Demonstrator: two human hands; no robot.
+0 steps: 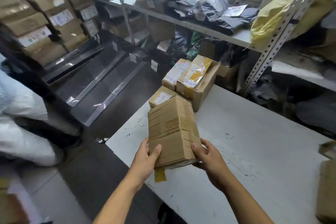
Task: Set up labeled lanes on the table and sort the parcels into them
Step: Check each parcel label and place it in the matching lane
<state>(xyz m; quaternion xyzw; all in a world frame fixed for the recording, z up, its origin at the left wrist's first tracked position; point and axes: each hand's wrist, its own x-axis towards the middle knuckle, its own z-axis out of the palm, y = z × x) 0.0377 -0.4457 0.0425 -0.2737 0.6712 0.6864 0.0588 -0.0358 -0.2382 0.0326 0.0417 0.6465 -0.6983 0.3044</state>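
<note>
Cardboard parcel (171,129), creased and ribbed along its top face, is held over the near corner of the white table (254,142). The left hand (145,158) and right hand (209,158) each grip one near corner, thumbs on top, probably to steady it for carrying toward the three boxes (183,85) grouped at the far end. Two of these bear white handwritten labels, seemingly marking a lane. Glossy tape wraps one.

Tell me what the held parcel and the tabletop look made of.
Held parcel: brown corrugated cardboard, matte, creased in ridges, with clear tape; a yellowish tape strip hangs below. Tabletop: smooth white surface, probably laminate or painted board, scuffed with pen marks.
</note>
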